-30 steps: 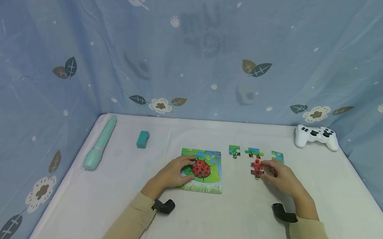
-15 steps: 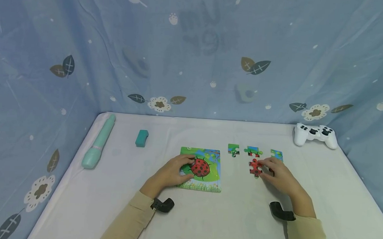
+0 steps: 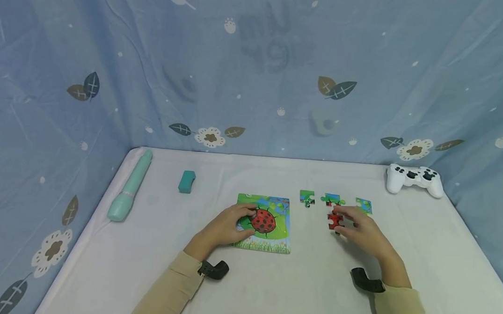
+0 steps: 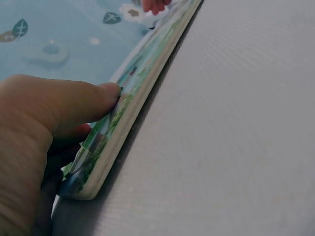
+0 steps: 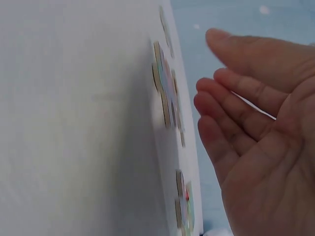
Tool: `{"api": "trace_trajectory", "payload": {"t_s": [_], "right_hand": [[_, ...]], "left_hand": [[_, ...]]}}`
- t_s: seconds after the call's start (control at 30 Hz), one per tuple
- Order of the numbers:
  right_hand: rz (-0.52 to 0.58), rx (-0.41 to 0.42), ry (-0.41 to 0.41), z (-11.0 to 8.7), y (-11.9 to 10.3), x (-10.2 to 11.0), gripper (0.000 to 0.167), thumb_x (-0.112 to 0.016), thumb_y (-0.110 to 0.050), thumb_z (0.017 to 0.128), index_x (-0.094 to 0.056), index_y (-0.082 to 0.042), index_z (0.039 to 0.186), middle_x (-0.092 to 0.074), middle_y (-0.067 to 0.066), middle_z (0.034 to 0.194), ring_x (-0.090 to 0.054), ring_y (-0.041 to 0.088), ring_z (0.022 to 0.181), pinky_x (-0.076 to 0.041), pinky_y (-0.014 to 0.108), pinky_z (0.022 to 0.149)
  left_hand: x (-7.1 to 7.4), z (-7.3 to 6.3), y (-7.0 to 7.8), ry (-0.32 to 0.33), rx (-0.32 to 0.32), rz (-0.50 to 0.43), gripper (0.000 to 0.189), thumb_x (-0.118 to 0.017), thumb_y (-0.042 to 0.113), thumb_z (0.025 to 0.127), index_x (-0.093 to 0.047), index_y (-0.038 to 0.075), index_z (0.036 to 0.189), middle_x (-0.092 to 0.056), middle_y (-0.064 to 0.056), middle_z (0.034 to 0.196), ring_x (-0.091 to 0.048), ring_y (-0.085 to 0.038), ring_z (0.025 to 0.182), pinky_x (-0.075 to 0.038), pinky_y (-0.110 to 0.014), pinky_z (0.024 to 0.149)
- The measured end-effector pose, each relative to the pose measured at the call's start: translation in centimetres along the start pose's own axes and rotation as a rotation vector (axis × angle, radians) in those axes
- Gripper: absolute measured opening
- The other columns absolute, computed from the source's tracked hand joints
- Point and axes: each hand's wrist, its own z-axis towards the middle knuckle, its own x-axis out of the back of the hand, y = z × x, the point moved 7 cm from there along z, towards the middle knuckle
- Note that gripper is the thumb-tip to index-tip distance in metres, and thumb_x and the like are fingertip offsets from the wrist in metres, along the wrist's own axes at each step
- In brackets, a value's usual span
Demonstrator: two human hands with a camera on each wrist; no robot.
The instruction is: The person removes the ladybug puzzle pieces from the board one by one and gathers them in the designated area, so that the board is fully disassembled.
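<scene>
My left hand [image 3: 227, 225] rests on the left part of a square ladybug jigsaw puzzle [image 3: 278, 233], thumb and fingers spread on its picture. In the left wrist view the thumb [image 4: 101, 98] lies on top, near the board's pale edge. To the right, my right hand [image 3: 367, 233] hovers over a red spotted puzzle piece [image 3: 334, 221], partly covering it. Its fingers are loosely bent with nothing between them in the right wrist view, apart from the puzzle piece [image 5: 167, 88] beside them. Behind it lie a green piece [image 3: 306, 196], a blue-green piece [image 3: 333, 198] and a corner piece [image 3: 365, 204].
A white game controller [image 3: 415, 179] sits at the back right corner. Toward the back left are a teal block [image 3: 186, 182] and a long mint-green stick with a thick end [image 3: 130, 187]. A blue patterned curtain [image 3: 254, 82] stands behind the white-covered table [image 3: 271, 289].
My right hand has moved a little left, covering more of the red puzzle piece, which has shifted slightly left. The left hand stays on the puzzle.
</scene>
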Motion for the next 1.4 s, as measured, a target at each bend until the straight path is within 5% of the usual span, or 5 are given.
{"api": "trace_trajectory", "payload": {"t_s": [0.2, 0.6, 0.87, 1.07, 1.4], "right_hand": [[0.13, 0.032, -0.053, 0.4, -1.3, -1.2, 0.051, -0.07, -0.019, 0.086, -0.052, -0.005, 0.132, -0.057, 0.013, 0.13, -0.058, 0.026, 0.113, -0.04, 0.004, 0.094], [0.152, 0.072, -0.13, 1.1, -4.6, -4.5, 0.047, -0.069, -0.021, 0.087, -0.055, -0.008, 0.13, -0.057, 0.006, 0.131, -0.053, 0.03, 0.121, -0.046, 0.045, 0.1], [0.132, 0.211, -0.219, 3.6, -9.9, -8.5, 0.049, -0.068, -0.021, 0.088, -0.053, 0.0, 0.13, -0.058, 0.013, 0.129, -0.056, 0.03, 0.118, -0.047, 0.044, 0.1], [0.14, 0.2, -0.278, 5.8, -12.3, -11.0, 0.051, -0.068, -0.021, 0.088, -0.051, 0.001, 0.131, -0.06, 0.013, 0.12, -0.059, 0.027, 0.107, -0.051, 0.044, 0.089], [0.031, 0.14, -0.164, 7.2, -12.6, -14.2, 0.049, -0.073, -0.025, 0.083, -0.057, -0.004, 0.125, -0.049, 0.011, 0.117, -0.049, 0.019, 0.099, -0.049, 0.029, 0.077]], "left_hand": [[0.1, -0.1, 0.0, 0.002, -0.001, -0.017, 0.049, -0.068, 0.036, 0.084, -0.06, 0.008, 0.124, -0.05, -0.002, 0.14, -0.045, -0.024, 0.131, -0.041, -0.044, 0.107], [0.1, 0.1, -0.1, -0.013, 0.014, -0.028, 0.061, -0.07, 0.04, 0.083, -0.053, 0.011, 0.135, -0.05, -0.004, 0.14, -0.045, -0.023, 0.131, -0.041, -0.043, 0.107], [1.1, -0.6, -1.1, 0.01, 0.065, -0.021, 0.071, -0.071, 0.048, 0.079, -0.051, 0.012, 0.137, -0.044, 0.0, 0.145, -0.037, -0.03, 0.137, -0.036, -0.047, 0.111], [1.1, -0.5, -1.6, -0.011, 0.047, -0.002, 0.074, -0.07, 0.049, 0.078, -0.05, 0.009, 0.138, -0.043, -0.002, 0.147, -0.035, -0.033, 0.138, -0.032, -0.049, 0.112], [1.2, -0.5, -1.6, -0.021, 0.028, 0.01, 0.073, -0.072, 0.046, 0.079, -0.049, 0.009, 0.138, -0.043, -0.003, 0.146, -0.04, -0.024, 0.136, -0.04, -0.043, 0.108]]}}
